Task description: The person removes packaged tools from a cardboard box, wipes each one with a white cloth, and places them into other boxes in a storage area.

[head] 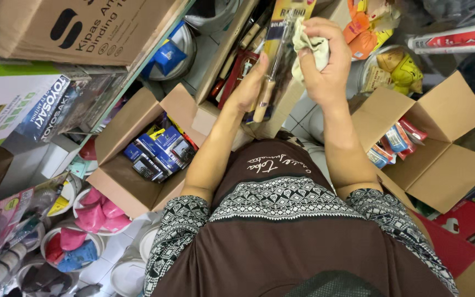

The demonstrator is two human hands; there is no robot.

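A long carded blister pack holding a wooden-handled tool (pixel 275 66) stands nearly upright, gripped low; a crumpled pale cloth (pixel 310 47) presses its upper right edge.

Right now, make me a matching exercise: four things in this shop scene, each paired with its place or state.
Things:
1. pale cloth
2. packaged tool with wooden handle
3. blue packets
4. white tubes

Places:
A. top right corner
B. bunched in the right hand
C. open carton on the left
D. held by the left hand

Pairs: 1-B, 2-D, 3-C, 4-A
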